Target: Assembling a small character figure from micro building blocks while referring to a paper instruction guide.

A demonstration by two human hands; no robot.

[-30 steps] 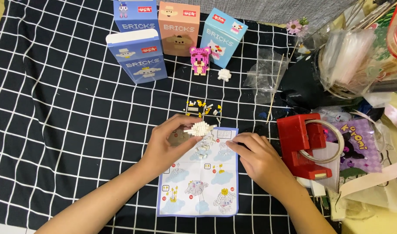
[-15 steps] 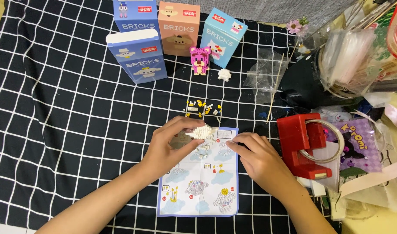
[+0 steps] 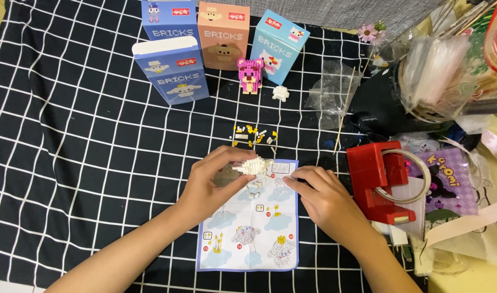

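Over the instruction sheet (image 3: pixel 248 233), the white brick build (image 3: pixel 252 165) is pinched in left hand (image 3: pixel 213 187) fingers; right hand (image 3: pixel 321 198) fingers are pressed flat beside it. Build could be cracked by excess squeeze.

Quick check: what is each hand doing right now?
Left hand: closed on the white brick model.
Right hand: empty, fingertips on the instruction sheet.
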